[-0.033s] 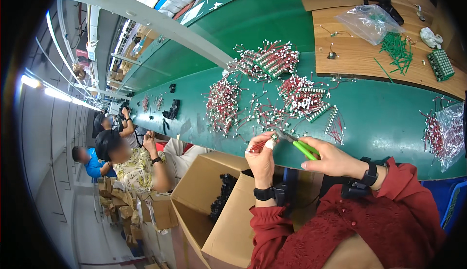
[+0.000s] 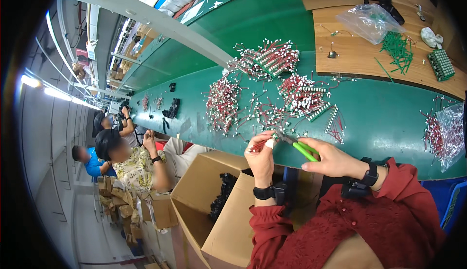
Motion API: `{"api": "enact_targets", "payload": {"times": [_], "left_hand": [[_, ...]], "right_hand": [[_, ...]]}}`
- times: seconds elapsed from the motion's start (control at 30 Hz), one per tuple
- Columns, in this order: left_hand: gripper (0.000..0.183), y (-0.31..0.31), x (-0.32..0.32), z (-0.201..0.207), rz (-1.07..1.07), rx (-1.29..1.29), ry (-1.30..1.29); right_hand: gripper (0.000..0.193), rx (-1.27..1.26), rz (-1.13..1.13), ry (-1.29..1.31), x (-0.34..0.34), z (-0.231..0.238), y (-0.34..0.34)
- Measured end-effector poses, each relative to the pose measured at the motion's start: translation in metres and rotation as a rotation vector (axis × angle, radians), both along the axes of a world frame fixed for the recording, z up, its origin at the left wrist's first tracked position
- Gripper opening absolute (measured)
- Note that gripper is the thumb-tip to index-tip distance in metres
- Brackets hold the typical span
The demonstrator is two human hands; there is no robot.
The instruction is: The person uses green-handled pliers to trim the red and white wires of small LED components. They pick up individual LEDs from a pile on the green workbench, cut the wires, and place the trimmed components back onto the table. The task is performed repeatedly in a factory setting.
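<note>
Left hand (image 2: 261, 161) pinching red wires (image 2: 258, 146), right hand (image 2: 336, 160) gripping green-handled pliers (image 2: 305, 151) beside them, heaped wired parts (image 2: 223, 105) on a green desk (image 2: 384, 118)

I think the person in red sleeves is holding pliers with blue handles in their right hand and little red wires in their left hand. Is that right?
Not quite: the head view shows that the pliers have green handles, not blue. The right hand does hold them, and the left hand holds red wires.
</note>
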State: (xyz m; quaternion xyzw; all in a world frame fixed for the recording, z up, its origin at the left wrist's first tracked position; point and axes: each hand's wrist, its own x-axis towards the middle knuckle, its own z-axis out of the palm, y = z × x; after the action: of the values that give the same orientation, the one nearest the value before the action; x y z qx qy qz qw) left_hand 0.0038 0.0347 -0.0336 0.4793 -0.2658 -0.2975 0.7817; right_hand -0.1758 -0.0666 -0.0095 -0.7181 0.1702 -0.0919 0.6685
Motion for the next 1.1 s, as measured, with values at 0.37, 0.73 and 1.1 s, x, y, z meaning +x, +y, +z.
{"api": "enact_targets", "payload": {"times": [0.37, 0.73, 1.1], "left_hand": [[0.013, -0.001, 0.010, 0.005, -0.057, 0.144, -0.383], [0.013, 0.000, 0.010, 0.001, -0.041, 0.041, -0.249], [0.013, -0.002, 0.014, -0.012, -0.153, -0.164, 0.348]], "right_hand": [[0.060, -0.136, 0.059, 0.082, -0.007, 0.011, -0.004], [0.059, -0.198, -0.027, 0.001, -0.005, 0.001, 0.001], [0.038, 1.103, 0.140, -0.109, 0.010, 0.009, -0.002]]}}
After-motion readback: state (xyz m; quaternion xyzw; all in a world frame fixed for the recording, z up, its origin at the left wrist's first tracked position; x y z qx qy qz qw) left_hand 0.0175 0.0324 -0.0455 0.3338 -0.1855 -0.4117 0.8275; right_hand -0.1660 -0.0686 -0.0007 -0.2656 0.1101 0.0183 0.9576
